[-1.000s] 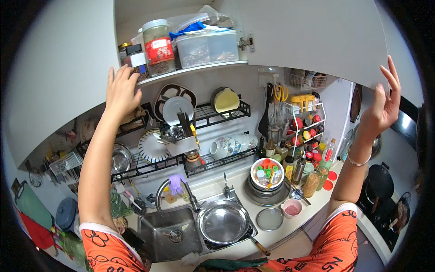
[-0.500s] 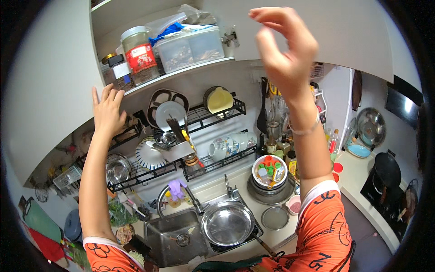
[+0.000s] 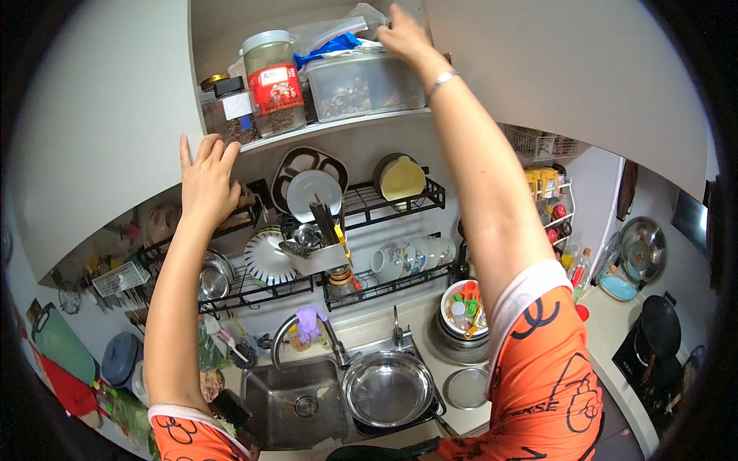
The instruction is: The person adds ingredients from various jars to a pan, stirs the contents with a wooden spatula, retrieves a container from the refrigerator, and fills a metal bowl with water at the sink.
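My left hand point(image 3: 207, 180) rests with spread fingers at the lower edge of the left cabinet door point(image 3: 115, 115), by the shelf's front corner. Raised into the open cabinet, my right hand point(image 3: 407, 37) has its fingers apart over the right end of a lidded clear plastic bin point(image 3: 361, 88). It is nearest a crumpled clear plastic bag point(image 3: 367, 15); whether it touches the bag I cannot make out. Left of the bin stand a tall jar with a red label point(image 3: 277, 86) and a smaller black-capped jar point(image 3: 234, 111). A blue bag point(image 3: 330, 48) lies on the bin.
Below hang black wire racks point(image 3: 392, 201) with plates, bowls and cups. Under them are a steel sink point(image 3: 269, 419) with a curved faucet point(image 3: 280, 338) and a large metal pan point(image 3: 388, 388). A wok point(image 3: 659, 326) stands on the stove at right.
My right hand has moved left and away from me, into the cabinet above the bin. My left hand stays at the door edge. The view has shifted slightly.
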